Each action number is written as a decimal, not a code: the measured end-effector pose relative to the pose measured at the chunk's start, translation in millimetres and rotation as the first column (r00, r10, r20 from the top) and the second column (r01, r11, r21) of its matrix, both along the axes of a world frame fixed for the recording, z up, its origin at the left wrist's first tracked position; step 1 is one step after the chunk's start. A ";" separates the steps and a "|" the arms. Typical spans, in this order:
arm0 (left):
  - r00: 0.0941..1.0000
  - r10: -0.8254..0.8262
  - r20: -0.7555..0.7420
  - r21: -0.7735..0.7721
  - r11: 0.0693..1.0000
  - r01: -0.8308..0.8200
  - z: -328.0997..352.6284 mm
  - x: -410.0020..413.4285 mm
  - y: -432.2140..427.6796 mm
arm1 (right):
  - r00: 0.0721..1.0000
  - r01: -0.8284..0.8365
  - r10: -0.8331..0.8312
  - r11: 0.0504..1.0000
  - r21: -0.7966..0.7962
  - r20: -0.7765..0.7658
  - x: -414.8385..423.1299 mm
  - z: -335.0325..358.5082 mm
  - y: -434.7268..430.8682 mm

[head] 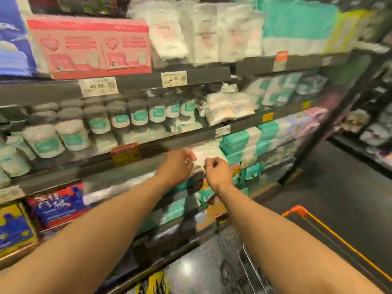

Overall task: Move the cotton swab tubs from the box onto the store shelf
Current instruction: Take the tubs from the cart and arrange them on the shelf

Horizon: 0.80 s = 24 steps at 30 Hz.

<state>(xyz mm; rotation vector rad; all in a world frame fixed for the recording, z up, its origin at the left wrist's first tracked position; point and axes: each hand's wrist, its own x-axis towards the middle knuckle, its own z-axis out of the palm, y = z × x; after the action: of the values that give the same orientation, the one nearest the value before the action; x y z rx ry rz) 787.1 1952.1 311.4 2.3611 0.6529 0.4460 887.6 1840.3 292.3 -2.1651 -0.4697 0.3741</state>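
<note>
price tag (98,86) "49.90", tubs (73,134) w/ teal labels

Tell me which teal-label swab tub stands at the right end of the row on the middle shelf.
The swab tub right beside the white packets; all other tubs in the row stand further left.

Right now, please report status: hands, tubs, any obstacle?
Left hand and right hand at shelf, fingers curled, no tub held. Tubs stand on shelf upper left. Box not in view; cart at lower right.
</note>
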 end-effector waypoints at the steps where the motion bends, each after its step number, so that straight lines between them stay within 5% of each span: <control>1: 0.999 -0.052 -0.001 -0.026 0.998 0.052 -7.2 17.0 -17.8 | 0.999 0.048 -0.048 0.998 -0.027 -0.006 12.2 -5.7 -24.8; 12: 0.859 -0.467 -0.212 -0.202 0.880 0.429 -113.8 185.9 -241.3 | 0.857 0.430 -0.482 0.865 -0.259 -0.185 119.7 -116.2 -288.0; 18: 0.725 -0.555 -0.407 -0.285 0.832 0.476 -198.8 263.4 -325.6 | 0.774 0.435 -0.563 0.806 -0.402 -0.291 172.8 -192.1 -395.5; 24: 0.490 -0.602 -0.630 -0.327 0.778 0.535 -306.8 323.2 -380.6 | 0.686 0.329 -0.585 0.780 -0.533 -0.433 212.3 -287.3 -474.0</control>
<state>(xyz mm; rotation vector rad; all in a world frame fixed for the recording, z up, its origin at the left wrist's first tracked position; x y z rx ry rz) 1110.4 1571.5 4.6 2.4374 0.1276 -0.8422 1099.9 1366.3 5.0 -2.3122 0.5758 0.8669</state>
